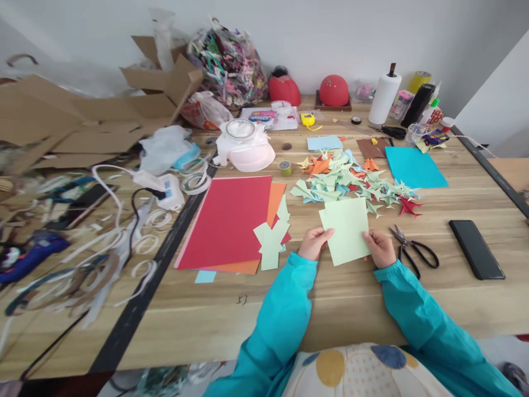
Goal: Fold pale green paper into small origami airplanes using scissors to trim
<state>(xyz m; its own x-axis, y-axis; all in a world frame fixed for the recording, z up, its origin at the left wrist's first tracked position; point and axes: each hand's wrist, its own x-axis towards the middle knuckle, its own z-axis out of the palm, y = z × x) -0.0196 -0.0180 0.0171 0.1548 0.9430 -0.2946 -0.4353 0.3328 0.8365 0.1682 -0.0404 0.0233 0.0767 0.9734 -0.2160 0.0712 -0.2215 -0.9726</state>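
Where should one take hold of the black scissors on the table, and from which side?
Take the scissors by the two handle loops, from the near right. They lie flat, loops toward the person, blades pointing away at the folded paper shapes. The right hand, nearest, holds the green paper square.

The square light green paper sheet [346, 230] looks matt and smooth. The light wooden table [330, 309] shows grain. The flat black phone [476, 249] shines glossy.

A pale green paper square [346, 230] lay between teal sleeves [281, 309]. Left of it sat a red sheet [227, 220] over orange [276, 201]; farther right, a bright blue sheet [415, 167], black scissors [413, 248].
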